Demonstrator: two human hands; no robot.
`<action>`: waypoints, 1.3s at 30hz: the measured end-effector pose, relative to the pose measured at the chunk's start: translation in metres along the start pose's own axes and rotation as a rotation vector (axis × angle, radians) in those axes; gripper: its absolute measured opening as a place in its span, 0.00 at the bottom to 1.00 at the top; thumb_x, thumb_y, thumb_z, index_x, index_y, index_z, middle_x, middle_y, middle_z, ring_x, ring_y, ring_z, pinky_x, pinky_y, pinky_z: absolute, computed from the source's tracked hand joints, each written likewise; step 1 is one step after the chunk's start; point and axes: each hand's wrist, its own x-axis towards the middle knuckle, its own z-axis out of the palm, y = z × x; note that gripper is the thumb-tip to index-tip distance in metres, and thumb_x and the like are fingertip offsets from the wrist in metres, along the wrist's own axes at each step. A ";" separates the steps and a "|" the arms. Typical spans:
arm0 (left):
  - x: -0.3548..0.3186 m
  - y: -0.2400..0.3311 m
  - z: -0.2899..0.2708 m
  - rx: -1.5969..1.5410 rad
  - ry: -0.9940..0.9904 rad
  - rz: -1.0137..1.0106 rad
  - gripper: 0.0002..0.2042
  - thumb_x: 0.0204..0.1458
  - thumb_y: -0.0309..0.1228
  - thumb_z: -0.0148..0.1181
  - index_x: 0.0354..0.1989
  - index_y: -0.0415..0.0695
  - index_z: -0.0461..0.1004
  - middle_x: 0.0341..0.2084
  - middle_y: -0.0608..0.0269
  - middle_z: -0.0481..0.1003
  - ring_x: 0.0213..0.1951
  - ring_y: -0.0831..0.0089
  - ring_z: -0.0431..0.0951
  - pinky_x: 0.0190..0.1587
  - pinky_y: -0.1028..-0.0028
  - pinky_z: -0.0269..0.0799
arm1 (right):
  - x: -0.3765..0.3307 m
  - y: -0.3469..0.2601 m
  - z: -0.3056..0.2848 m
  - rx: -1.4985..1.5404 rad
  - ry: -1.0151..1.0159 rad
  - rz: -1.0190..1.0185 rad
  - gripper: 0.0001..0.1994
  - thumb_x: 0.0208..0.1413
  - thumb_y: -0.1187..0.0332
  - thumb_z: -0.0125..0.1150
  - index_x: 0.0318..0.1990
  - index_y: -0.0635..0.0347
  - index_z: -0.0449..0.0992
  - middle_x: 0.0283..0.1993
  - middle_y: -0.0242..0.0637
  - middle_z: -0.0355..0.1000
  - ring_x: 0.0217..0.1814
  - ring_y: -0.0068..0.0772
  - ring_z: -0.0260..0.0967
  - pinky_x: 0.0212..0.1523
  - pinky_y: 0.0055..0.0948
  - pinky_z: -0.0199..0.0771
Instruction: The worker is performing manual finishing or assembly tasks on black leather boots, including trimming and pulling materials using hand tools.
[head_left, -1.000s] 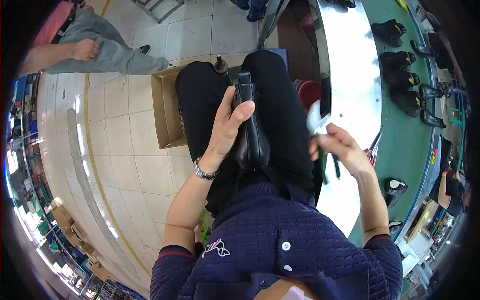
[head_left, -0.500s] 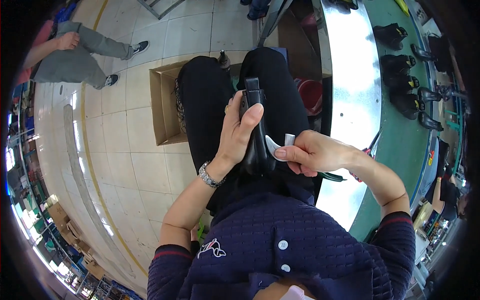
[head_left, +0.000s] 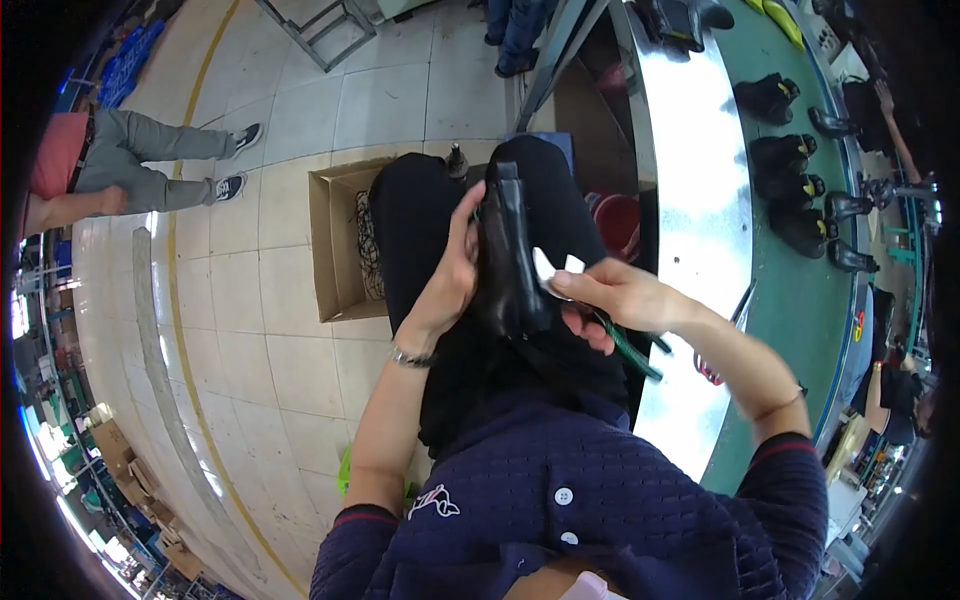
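A black leather shoe (head_left: 513, 262) is held upright over my lap, its rounded end toward me. My left hand (head_left: 445, 290) closes on its left side, thumb and fingers along the leather. To the shoe's right, my right hand (head_left: 632, 296) pinches a curved white piece (head_left: 545, 270), thin like a strip or cloth, close to the shoe's side. From under that same hand a green-handled tool (head_left: 634, 354) sticks out, lying along the lower fingers; its working end is hidden.
A cardboard box (head_left: 324, 245) stands left of my knees, a red bucket (head_left: 618, 222) right of them. Alongside runs a metal-edged bench (head_left: 700, 180) with a green belt (head_left: 755, 330) carrying several black shoes (head_left: 795, 185). A red-handled tool (head_left: 708, 372) lies near my right forearm. Another person (head_left: 150, 150) is at left.
My left hand has slid to the shoe's left side, and the shoe has turned a little. The green tool shows more beneath my right hand, and the white piece has lifted slightly.
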 end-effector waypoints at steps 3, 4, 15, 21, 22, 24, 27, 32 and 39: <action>-0.022 -0.014 -0.014 0.271 -0.138 0.079 0.65 0.31 0.47 0.79 0.73 0.48 0.33 0.68 0.54 0.51 0.66 0.64 0.56 0.67 0.67 0.50 | -0.006 0.026 -0.004 0.234 0.035 -0.117 0.21 0.62 0.51 0.55 0.28 0.63 0.74 0.17 0.25 0.64 0.15 0.17 0.62 0.19 0.19 0.66; -0.020 -0.016 -0.008 0.465 -0.084 0.028 0.65 0.29 0.44 0.80 0.73 0.47 0.36 0.69 0.53 0.50 0.66 0.63 0.55 0.67 0.67 0.50 | -0.009 0.029 -0.008 0.206 0.088 -0.110 0.19 0.61 0.53 0.58 0.29 0.63 0.74 0.17 0.25 0.63 0.14 0.16 0.61 0.18 0.18 0.65; -0.021 0.056 0.004 0.207 0.347 -0.172 0.34 0.57 0.39 0.60 0.68 0.40 0.52 0.57 0.57 0.66 0.56 0.72 0.67 0.59 0.72 0.62 | -0.039 0.034 -0.039 -0.431 0.230 0.297 0.19 0.60 0.55 0.55 0.41 0.65 0.76 0.28 0.35 0.76 0.31 0.26 0.76 0.42 0.27 0.72; 0.013 0.089 -0.004 0.212 0.479 -0.319 0.28 0.61 0.36 0.53 0.66 0.39 0.54 0.59 0.57 0.65 0.60 0.72 0.64 0.62 0.72 0.57 | -0.039 0.016 -0.043 -0.246 0.406 -0.255 0.39 0.54 0.75 0.59 0.71 0.62 0.46 0.43 0.39 0.72 0.45 0.26 0.69 0.49 0.26 0.69; 0.017 0.088 -0.009 0.203 0.473 -0.315 0.28 0.61 0.37 0.52 0.66 0.39 0.54 0.60 0.57 0.64 0.60 0.72 0.63 0.62 0.71 0.56 | -0.037 0.000 -0.041 -0.253 0.401 -0.254 0.39 0.54 0.75 0.59 0.71 0.62 0.46 0.43 0.39 0.72 0.45 0.26 0.69 0.49 0.26 0.69; 0.029 0.092 -0.012 0.184 0.455 -0.349 0.28 0.61 0.38 0.52 0.66 0.39 0.54 0.60 0.57 0.64 0.61 0.71 0.62 0.63 0.71 0.55 | -0.034 -0.031 -0.032 -0.030 0.358 -0.227 0.36 0.59 0.72 0.56 0.72 0.59 0.46 0.48 0.40 0.73 0.49 0.30 0.71 0.54 0.29 0.67; 0.042 0.088 -0.010 0.252 0.425 -0.379 0.29 0.61 0.41 0.50 0.66 0.39 0.54 0.60 0.56 0.63 0.63 0.69 0.60 0.64 0.71 0.52 | -0.012 -0.060 -0.023 0.139 0.183 -0.368 0.35 0.59 0.75 0.52 0.72 0.59 0.44 0.45 0.43 0.73 0.44 0.30 0.69 0.52 0.29 0.68; 0.046 0.072 -0.033 0.828 0.293 -0.198 0.33 0.62 0.41 0.50 0.70 0.37 0.45 0.66 0.48 0.57 0.67 0.60 0.56 0.67 0.67 0.49 | 0.012 -0.099 -0.017 0.185 0.078 -0.247 0.33 0.64 0.76 0.44 0.73 0.58 0.37 0.53 0.51 0.71 0.52 0.36 0.71 0.56 0.32 0.68; 0.081 0.085 -0.026 0.507 0.429 -0.029 0.22 0.62 0.31 0.46 0.65 0.40 0.60 0.57 0.58 0.66 0.58 0.72 0.65 0.61 0.74 0.56 | 0.039 -0.131 -0.037 0.244 0.008 -0.073 0.34 0.66 0.72 0.46 0.73 0.56 0.34 0.53 0.51 0.70 0.54 0.39 0.72 0.55 0.35 0.73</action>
